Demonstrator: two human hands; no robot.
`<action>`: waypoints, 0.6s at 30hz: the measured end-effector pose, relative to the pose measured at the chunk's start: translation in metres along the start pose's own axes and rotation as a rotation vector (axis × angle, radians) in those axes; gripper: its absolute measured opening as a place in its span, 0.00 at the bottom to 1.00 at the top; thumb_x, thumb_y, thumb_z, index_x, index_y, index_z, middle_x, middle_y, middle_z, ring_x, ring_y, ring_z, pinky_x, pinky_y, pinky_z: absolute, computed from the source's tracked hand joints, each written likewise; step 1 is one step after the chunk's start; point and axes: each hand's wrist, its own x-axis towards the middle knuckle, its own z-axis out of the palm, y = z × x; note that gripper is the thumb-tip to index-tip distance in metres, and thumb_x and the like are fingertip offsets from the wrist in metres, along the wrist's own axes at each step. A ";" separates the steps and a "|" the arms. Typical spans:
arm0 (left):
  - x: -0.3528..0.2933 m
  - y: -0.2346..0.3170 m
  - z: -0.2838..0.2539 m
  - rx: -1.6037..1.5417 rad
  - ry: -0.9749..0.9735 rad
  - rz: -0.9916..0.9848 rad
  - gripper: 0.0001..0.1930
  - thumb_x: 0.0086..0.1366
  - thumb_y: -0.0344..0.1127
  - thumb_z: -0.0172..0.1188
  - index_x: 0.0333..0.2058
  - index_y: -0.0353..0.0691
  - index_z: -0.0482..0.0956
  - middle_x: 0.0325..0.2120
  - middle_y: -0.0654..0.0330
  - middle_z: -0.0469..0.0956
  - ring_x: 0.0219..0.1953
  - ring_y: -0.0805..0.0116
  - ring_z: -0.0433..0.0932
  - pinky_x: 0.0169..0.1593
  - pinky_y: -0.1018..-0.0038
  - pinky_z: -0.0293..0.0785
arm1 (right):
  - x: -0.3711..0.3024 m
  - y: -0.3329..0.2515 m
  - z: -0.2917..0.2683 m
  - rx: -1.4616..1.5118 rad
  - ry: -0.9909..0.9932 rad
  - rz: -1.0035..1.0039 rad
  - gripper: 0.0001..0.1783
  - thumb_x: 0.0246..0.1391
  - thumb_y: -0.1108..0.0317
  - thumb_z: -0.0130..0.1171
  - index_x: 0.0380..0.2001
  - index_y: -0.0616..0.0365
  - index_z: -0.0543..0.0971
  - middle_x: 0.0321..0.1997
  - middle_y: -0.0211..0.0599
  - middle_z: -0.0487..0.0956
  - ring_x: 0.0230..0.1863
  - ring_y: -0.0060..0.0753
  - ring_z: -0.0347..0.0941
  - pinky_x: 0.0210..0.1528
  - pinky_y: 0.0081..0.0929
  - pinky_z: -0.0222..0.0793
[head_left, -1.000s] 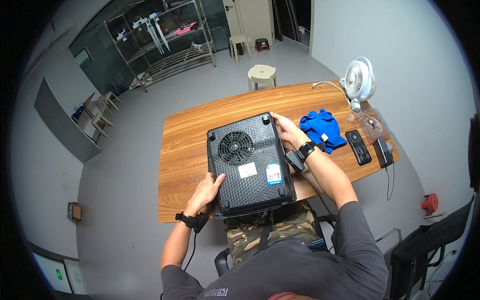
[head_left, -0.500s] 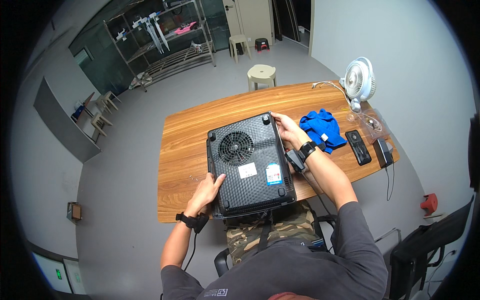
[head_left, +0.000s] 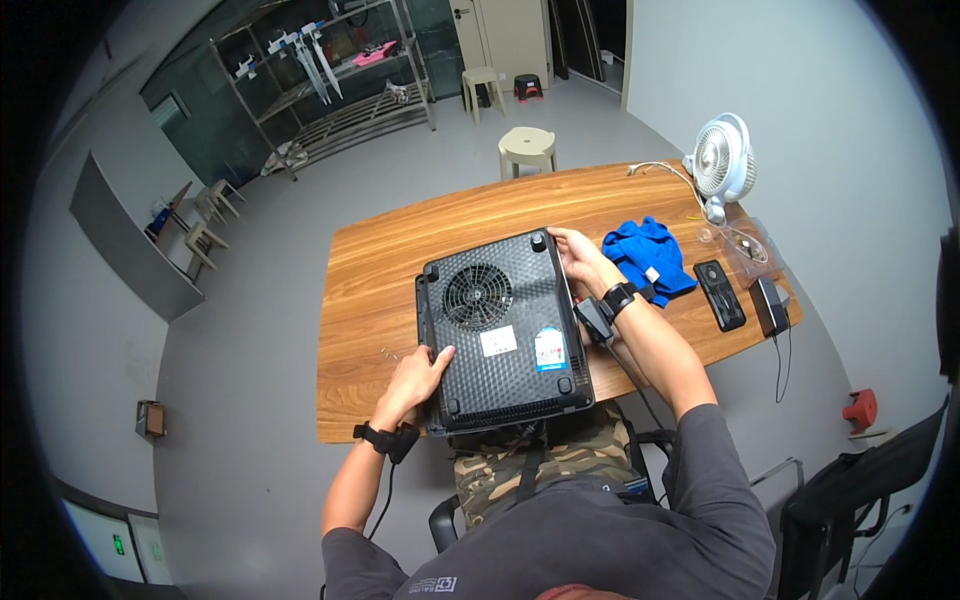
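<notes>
Black casing (head_left: 500,388), stiff and, I'd guess, fairly heavy; I see my left hand (head_left: 415,378) clasping one side, right hand (head_left: 582,258) gripping opposite: rigid edges, best holds.

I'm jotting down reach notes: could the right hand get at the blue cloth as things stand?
Probably yes: the blue cloth lies on the wooden table beside the right hand, with nothing visible between them, though that hand is holding the black appliance by its edge.
</notes>
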 end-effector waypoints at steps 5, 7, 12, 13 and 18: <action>0.001 0.004 -0.001 0.002 -0.018 -0.008 0.43 0.70 0.69 0.49 0.51 0.22 0.76 0.46 0.30 0.80 0.53 0.36 0.78 0.58 0.54 0.72 | 0.005 -0.002 -0.006 0.039 -0.036 0.056 0.13 0.69 0.65 0.52 0.42 0.65 0.80 0.38 0.43 0.86 0.36 0.37 0.84 0.41 0.33 0.84; 0.001 0.004 -0.002 0.003 -0.022 -0.014 0.43 0.70 0.69 0.48 0.51 0.22 0.76 0.46 0.30 0.80 0.54 0.36 0.78 0.59 0.54 0.72 | 0.005 0.000 -0.005 0.027 -0.015 0.045 0.13 0.69 0.65 0.52 0.42 0.65 0.80 0.38 0.44 0.86 0.36 0.37 0.84 0.41 0.33 0.84; 0.001 0.007 -0.002 0.012 -0.028 -0.026 0.43 0.70 0.69 0.48 0.51 0.22 0.76 0.47 0.29 0.79 0.55 0.36 0.78 0.59 0.55 0.72 | 0.007 0.001 -0.006 0.018 -0.054 0.041 0.14 0.70 0.63 0.52 0.44 0.64 0.79 0.40 0.42 0.86 0.37 0.35 0.84 0.41 0.31 0.85; 0.000 0.008 -0.003 0.012 -0.029 -0.031 0.43 0.70 0.69 0.48 0.52 0.22 0.76 0.47 0.29 0.79 0.55 0.36 0.78 0.59 0.55 0.72 | 0.007 0.001 -0.005 0.018 -0.052 0.045 0.14 0.70 0.63 0.52 0.44 0.64 0.79 0.40 0.43 0.86 0.36 0.35 0.84 0.41 0.31 0.85; 0.000 0.010 -0.005 0.003 -0.038 -0.018 0.44 0.69 0.69 0.49 0.53 0.22 0.75 0.47 0.29 0.79 0.55 0.36 0.77 0.59 0.55 0.72 | 0.009 -0.002 -0.009 0.053 -0.071 0.056 0.12 0.69 0.67 0.53 0.40 0.65 0.80 0.36 0.45 0.86 0.34 0.38 0.84 0.37 0.35 0.84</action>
